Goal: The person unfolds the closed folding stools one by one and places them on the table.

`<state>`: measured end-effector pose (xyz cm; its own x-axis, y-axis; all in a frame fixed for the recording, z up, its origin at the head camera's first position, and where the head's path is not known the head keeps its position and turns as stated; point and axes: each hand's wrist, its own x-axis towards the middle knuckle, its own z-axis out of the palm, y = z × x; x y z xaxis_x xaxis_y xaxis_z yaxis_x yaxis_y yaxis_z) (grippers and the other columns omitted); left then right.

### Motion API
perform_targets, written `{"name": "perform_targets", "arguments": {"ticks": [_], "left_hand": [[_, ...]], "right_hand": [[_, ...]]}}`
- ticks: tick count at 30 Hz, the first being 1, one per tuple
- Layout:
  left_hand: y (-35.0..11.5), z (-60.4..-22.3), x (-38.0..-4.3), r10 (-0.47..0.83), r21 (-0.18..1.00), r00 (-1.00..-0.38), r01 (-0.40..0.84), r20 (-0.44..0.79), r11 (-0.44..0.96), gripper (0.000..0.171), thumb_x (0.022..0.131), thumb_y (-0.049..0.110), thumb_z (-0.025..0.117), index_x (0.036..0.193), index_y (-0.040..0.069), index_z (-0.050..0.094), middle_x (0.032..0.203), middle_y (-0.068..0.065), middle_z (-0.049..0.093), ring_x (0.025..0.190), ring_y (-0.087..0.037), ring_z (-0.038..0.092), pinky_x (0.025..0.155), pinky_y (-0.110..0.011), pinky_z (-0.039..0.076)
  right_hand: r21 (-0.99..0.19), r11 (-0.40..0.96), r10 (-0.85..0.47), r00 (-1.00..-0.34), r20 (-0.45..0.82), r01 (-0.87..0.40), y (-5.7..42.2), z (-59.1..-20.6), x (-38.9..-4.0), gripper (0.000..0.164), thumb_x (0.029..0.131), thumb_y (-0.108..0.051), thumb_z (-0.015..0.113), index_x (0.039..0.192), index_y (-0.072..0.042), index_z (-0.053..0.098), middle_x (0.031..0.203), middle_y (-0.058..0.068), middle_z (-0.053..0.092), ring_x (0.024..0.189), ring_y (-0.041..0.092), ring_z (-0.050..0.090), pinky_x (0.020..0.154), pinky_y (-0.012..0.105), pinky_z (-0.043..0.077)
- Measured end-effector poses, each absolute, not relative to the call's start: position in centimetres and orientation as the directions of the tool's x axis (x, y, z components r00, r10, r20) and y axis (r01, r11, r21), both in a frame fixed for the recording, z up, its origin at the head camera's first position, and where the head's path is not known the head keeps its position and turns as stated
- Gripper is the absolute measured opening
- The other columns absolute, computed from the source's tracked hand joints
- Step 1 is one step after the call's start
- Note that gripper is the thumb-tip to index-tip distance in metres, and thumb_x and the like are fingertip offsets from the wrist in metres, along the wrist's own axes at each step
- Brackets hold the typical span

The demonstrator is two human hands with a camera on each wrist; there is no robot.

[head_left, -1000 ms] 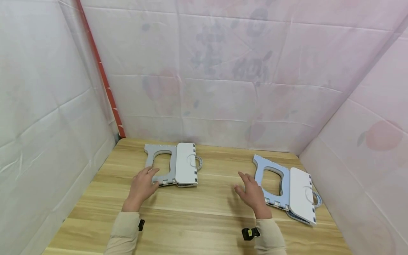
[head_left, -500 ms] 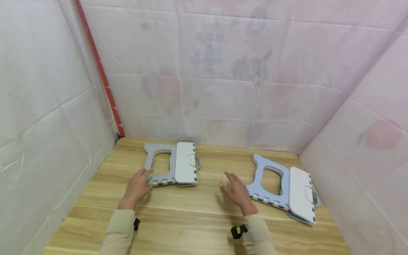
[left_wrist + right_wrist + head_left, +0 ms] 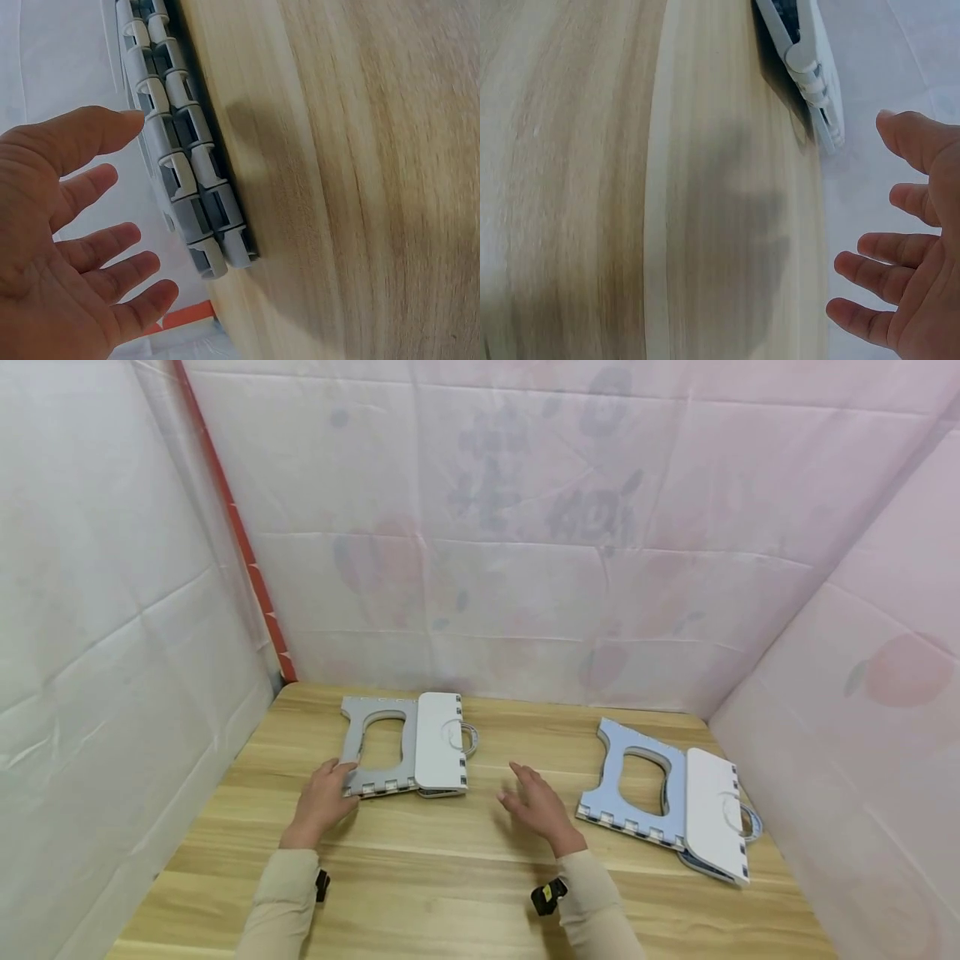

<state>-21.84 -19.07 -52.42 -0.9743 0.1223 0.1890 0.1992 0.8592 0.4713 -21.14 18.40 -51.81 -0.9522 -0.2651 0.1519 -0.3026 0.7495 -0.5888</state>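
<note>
A grey and white folding stool (image 3: 438,743) lies folded flat on the wooden table, its loop handle pointing right. My left hand (image 3: 322,802) is at its near left corner, fingers spread and relaxed. In the left wrist view the thumb overlaps the stool's hinged grey edge (image 3: 180,150). My right hand (image 3: 536,810) hovers over the table between the two stools, fingers loosely extended, holding nothing. The right wrist view shows this hand (image 3: 907,247) apart from the grey stool's white end (image 3: 817,82). Over on the right lies a blue and white folding stool (image 3: 645,785), also folded.
The wooden table (image 3: 435,893) has white sheeting (image 3: 525,593) rising behind it and on both sides. A red strip (image 3: 240,535) runs down the back left corner. Each wrist wears a black device (image 3: 547,896).
My right hand has moved left, away from the blue stool towards the grey one. The left hand has shifted slightly left along the grey stool's near corner. Both stools lie where they were.
</note>
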Motion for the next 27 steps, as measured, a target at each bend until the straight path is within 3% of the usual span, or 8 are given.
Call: {"name": "perform_targets", "arguments": {"ticks": [15, 27], "left_hand": [[-19.7, -52.6, -22.5, 0.115, 0.483, -0.982, 0.175, 0.153, 0.858, 0.058, 0.067, 0.005, 0.079, 0.119, -0.004, 0.058, 0.127, -0.035, 0.041, 0.113, -0.051, 0.041, 0.089, -0.061, 0.035], [-19.7, -53.2, -22.9, 0.094, 0.513, -0.987, 0.149, 0.132, 0.845, 0.058, 0.067, 0.007, 0.080, 0.119, -0.004, 0.058, 0.124, -0.033, 0.044, 0.110, -0.048, 0.044, 0.089, -0.057, 0.037]], "right_hand": [[-0.715, 0.629, -0.316, -0.941, 0.121, -0.303, 15.5, -53.4, -22.2, 0.060, 0.088, -0.018, 0.063, 0.138, 0.004, 0.037, 0.134, 0.028, 0.041, 0.123, 0.043, 0.038, 0.100, 0.053, 0.029], [-0.789, 0.540, -0.312, -0.941, 0.134, -0.292, 13.5, -54.0, -23.1, 0.062, 0.086, -0.016, 0.066, 0.136, 0.007, 0.037, 0.122, 0.032, 0.050, 0.110, 0.042, 0.051, 0.091, 0.053, 0.039]]}}
